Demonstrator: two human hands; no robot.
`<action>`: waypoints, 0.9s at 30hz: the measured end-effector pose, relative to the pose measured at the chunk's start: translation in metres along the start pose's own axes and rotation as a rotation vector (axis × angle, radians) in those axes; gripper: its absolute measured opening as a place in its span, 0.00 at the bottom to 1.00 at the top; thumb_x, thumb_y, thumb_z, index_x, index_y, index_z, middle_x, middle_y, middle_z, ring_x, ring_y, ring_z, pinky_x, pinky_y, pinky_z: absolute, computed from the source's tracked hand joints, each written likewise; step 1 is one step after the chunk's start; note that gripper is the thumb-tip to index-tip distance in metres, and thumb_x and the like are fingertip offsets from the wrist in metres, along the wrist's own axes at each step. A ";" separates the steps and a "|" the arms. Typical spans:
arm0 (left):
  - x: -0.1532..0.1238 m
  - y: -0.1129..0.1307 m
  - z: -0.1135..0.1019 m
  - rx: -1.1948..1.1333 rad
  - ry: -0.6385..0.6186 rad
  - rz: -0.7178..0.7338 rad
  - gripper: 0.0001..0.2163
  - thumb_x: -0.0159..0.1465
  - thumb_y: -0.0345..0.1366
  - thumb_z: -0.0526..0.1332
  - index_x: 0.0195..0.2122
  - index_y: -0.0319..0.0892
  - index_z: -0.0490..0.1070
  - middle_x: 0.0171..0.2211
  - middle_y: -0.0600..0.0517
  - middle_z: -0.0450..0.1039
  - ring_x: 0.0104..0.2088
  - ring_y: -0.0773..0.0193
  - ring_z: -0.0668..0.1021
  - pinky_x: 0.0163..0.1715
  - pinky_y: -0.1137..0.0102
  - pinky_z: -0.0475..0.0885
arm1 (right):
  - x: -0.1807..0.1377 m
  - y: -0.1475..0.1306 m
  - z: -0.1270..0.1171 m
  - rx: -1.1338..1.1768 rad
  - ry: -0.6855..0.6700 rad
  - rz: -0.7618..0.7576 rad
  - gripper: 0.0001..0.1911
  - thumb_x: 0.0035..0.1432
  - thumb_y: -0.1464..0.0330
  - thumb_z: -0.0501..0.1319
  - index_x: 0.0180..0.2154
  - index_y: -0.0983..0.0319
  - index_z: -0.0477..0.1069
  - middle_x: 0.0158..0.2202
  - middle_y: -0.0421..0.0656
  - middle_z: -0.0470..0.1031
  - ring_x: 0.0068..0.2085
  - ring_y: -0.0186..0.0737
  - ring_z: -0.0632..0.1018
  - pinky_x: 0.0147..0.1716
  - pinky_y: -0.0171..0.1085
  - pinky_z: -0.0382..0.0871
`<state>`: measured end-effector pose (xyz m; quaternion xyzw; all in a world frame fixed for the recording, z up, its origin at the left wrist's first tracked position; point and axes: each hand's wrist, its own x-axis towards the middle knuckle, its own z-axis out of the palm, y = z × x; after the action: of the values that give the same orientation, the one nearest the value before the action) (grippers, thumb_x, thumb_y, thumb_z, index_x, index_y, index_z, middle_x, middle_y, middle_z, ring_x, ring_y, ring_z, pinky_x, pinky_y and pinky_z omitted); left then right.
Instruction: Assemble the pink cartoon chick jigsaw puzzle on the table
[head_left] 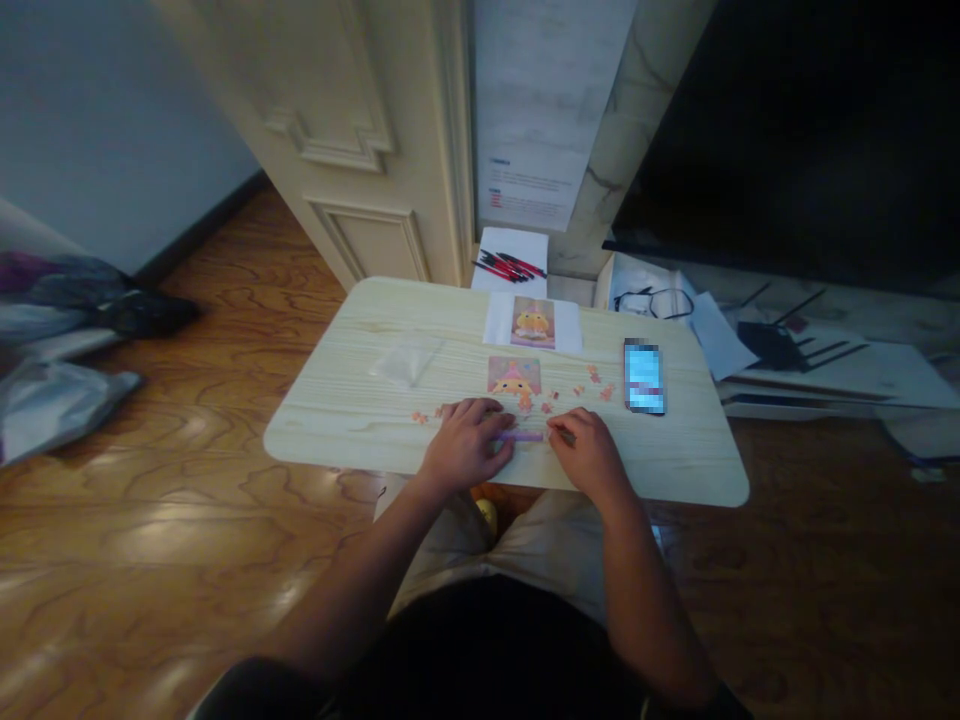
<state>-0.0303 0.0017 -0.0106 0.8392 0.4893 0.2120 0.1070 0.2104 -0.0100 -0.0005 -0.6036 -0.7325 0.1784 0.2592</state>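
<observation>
My left hand (469, 445) lies on the table with its fingers stretched out, its fingertips and thumb at the left end of a purple strip of joined jigsaw puzzle pieces (523, 436). At the strip's right end, my right hand (589, 450) is closed in a pinch on a small puzzle piece (548, 435), mostly hidden by the fingers. Just beyond the hands sits a partly assembled puzzle (514, 377) showing a yellow cartoon figure with a pink hat. Loose puzzle pieces (595, 374) are scattered to its right, and a few more pieces (420, 417) lie left of my left hand.
A printed reference picture (533, 322) on white paper lies at the table's (337, 400) far edge. On the right is a phone (644, 377), on the left a clear plastic bag (405, 362). Behind stand red and black pens (510, 266), glasses (654, 302) and a black router (772, 346).
</observation>
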 end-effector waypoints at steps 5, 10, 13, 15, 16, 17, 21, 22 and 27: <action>0.000 0.001 0.000 0.004 -0.003 -0.006 0.19 0.65 0.45 0.64 0.57 0.51 0.75 0.55 0.46 0.72 0.54 0.47 0.72 0.53 0.52 0.65 | 0.005 -0.006 0.006 -0.011 0.008 0.004 0.08 0.65 0.70 0.63 0.43 0.57 0.80 0.42 0.45 0.79 0.47 0.46 0.77 0.52 0.44 0.69; 0.001 0.003 0.001 0.024 -0.012 -0.008 0.24 0.65 0.48 0.63 0.62 0.54 0.71 0.59 0.44 0.69 0.56 0.44 0.71 0.55 0.49 0.64 | 0.014 -0.011 0.013 -0.036 0.012 0.006 0.07 0.64 0.71 0.63 0.42 0.57 0.80 0.42 0.45 0.79 0.47 0.47 0.77 0.52 0.44 0.70; 0.003 0.005 0.001 0.039 -0.010 -0.017 0.30 0.64 0.51 0.64 0.67 0.52 0.65 0.66 0.42 0.64 0.60 0.41 0.69 0.57 0.47 0.62 | 0.018 -0.013 0.015 -0.050 0.009 0.011 0.07 0.64 0.71 0.63 0.41 0.57 0.80 0.41 0.46 0.79 0.46 0.47 0.77 0.51 0.43 0.70; 0.005 0.005 0.001 0.044 0.002 -0.020 0.34 0.63 0.54 0.64 0.68 0.51 0.63 0.69 0.41 0.60 0.63 0.39 0.66 0.59 0.45 0.60 | 0.021 -0.014 0.016 -0.054 0.011 0.027 0.06 0.63 0.71 0.63 0.40 0.58 0.80 0.40 0.45 0.79 0.44 0.46 0.78 0.49 0.42 0.71; 0.006 0.005 0.000 0.044 0.009 -0.021 0.34 0.63 0.55 0.64 0.68 0.51 0.63 0.70 0.42 0.59 0.64 0.38 0.65 0.60 0.45 0.59 | 0.022 -0.015 0.017 -0.060 0.014 0.040 0.06 0.63 0.71 0.63 0.39 0.58 0.80 0.39 0.45 0.78 0.43 0.45 0.78 0.48 0.42 0.71; 0.008 0.004 0.000 0.042 0.014 -0.021 0.34 0.63 0.55 0.63 0.68 0.51 0.63 0.70 0.42 0.58 0.65 0.38 0.64 0.61 0.45 0.59 | 0.022 -0.017 0.018 -0.072 0.019 0.056 0.05 0.63 0.70 0.64 0.38 0.58 0.79 0.38 0.45 0.78 0.42 0.45 0.78 0.47 0.42 0.71; 0.017 0.000 -0.001 0.030 0.006 -0.003 0.30 0.63 0.55 0.63 0.66 0.54 0.67 0.70 0.45 0.59 0.66 0.39 0.64 0.61 0.45 0.58 | 0.024 -0.028 0.023 -0.141 0.047 0.138 0.05 0.62 0.64 0.66 0.34 0.57 0.77 0.36 0.44 0.77 0.39 0.45 0.78 0.43 0.42 0.70; 0.019 -0.001 0.000 0.026 -0.001 0.009 0.30 0.62 0.54 0.63 0.65 0.55 0.68 0.70 0.46 0.59 0.66 0.39 0.65 0.62 0.45 0.58 | 0.024 -0.032 0.024 -0.155 0.048 0.153 0.06 0.62 0.62 0.67 0.34 0.58 0.76 0.36 0.45 0.77 0.39 0.45 0.78 0.42 0.42 0.70; 0.025 -0.004 -0.002 0.011 -0.046 0.052 0.25 0.63 0.48 0.63 0.62 0.54 0.71 0.70 0.48 0.61 0.66 0.41 0.65 0.61 0.46 0.59 | 0.024 -0.042 0.033 -0.184 0.047 0.204 0.07 0.60 0.61 0.68 0.34 0.58 0.75 0.37 0.46 0.78 0.41 0.47 0.78 0.43 0.43 0.69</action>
<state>-0.0234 0.0254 -0.0042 0.8568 0.4658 0.1928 0.1079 0.1539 0.0066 0.0012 -0.7004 -0.6742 0.1215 0.2003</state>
